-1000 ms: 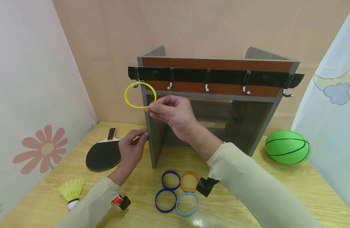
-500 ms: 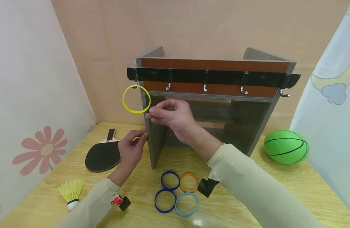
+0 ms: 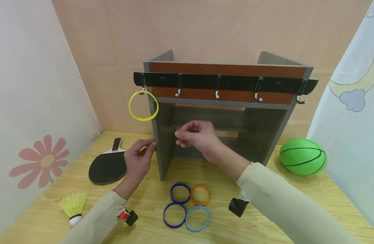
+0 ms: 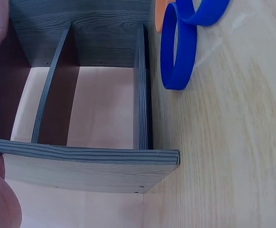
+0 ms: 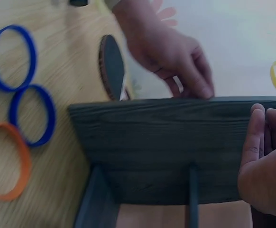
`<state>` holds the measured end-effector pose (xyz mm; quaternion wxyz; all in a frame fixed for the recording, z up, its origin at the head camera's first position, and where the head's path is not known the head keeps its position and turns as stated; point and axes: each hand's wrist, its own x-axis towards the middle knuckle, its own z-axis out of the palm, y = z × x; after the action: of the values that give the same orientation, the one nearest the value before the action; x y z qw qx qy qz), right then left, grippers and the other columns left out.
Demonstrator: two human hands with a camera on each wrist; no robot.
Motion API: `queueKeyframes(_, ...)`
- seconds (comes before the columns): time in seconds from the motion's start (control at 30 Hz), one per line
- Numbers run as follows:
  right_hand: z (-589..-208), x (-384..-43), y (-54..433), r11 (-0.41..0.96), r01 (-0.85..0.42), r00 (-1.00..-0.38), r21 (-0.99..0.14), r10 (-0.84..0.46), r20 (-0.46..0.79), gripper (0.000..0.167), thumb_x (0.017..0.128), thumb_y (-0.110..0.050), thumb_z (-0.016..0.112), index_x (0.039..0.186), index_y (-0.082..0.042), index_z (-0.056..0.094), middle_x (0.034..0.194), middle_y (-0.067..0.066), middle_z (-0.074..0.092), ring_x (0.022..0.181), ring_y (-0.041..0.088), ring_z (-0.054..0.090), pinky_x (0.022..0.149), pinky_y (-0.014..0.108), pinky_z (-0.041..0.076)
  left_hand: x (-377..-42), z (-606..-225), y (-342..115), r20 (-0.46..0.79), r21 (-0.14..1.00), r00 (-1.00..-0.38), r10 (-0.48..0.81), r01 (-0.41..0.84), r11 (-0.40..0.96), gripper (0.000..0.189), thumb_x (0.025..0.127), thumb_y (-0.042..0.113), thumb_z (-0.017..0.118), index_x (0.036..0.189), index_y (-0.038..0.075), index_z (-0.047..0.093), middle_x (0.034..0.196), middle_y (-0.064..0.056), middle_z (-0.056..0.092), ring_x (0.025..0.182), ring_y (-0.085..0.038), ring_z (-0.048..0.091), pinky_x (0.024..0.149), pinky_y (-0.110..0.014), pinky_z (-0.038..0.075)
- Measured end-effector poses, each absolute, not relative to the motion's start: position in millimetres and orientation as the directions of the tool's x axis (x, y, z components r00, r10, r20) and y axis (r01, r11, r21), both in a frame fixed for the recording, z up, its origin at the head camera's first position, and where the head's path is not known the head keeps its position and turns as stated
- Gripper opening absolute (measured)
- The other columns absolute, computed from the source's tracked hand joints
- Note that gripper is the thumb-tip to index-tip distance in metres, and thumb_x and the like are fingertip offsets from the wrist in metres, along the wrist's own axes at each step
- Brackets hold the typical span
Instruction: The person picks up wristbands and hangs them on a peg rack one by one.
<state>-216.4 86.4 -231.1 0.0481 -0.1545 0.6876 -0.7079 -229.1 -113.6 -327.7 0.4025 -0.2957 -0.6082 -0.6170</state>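
A yellow silicone wristband point(image 3: 144, 119) hangs from the leftmost metal hook point(image 3: 143, 88) on a black strip point(image 3: 199, 79) across the front of a grey wooden shelf point(image 3: 164, 149). My right hand point(image 3: 200, 137) is in front of the shelf's opening, below and right of that band. Its fingers are loosely curled, thumb near the index finger, holding nothing. My left hand point(image 3: 139, 157) holds the front edge of the shelf's left side panel between thumb and fingers; the right wrist view also shows the left hand point(image 5: 178, 59) on that edge.
Two dark blue wristbands point(image 3: 174, 226), an orange one point(image 3: 209, 196) and a light blue one point(image 3: 196, 230) lie before the shelf. A table tennis paddle point(image 3: 107, 167) and yellow shuttlecock point(image 3: 73, 205) lie at left. A green ball point(image 3: 303, 157) sits right of the shelf.
My right hand has let go of the yellow wristband and drawn back right and down. The band now hangs from the leftmost hook. My left hand stays at the panel.
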Motion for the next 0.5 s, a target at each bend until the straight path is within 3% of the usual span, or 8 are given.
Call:
queueKeyframes(0.2,-256,-213,103,0.061,-0.136,-0.948,-0.989,-0.298,0.112,0.013,0.085,-0.003,0.070,0.090,0.004,0.061,0.090,0.020,0.064,0.072,0.024,0.066,0.071,0.040,0.057,-228,-327,-114,0.846,0.525,-0.513,-0.145,0.849,0.060,0.009,0.080,-0.019,0.063,0.089,-0.019,0.064,0.079,-0.027,0.062,0.076,-0.011,0.063,0.071,-0.023,0.055)
queueKeyframes(0.5,-296,-210,128,0.188,-0.145,-0.948,-0.971,-0.308,0.082,0.015,0.083,-0.007,0.073,0.085,0.003,0.062,0.078,0.018,0.065,0.071,0.030,0.065,0.064,0.037,0.057,-239,-337,-116,0.852,0.515,-0.502,-0.152,0.854,0.067,0.012,0.078,-0.023,0.062,0.089,-0.019,0.064,0.079,-0.028,0.061,0.076,-0.009,0.063,0.072,-0.022,0.055)
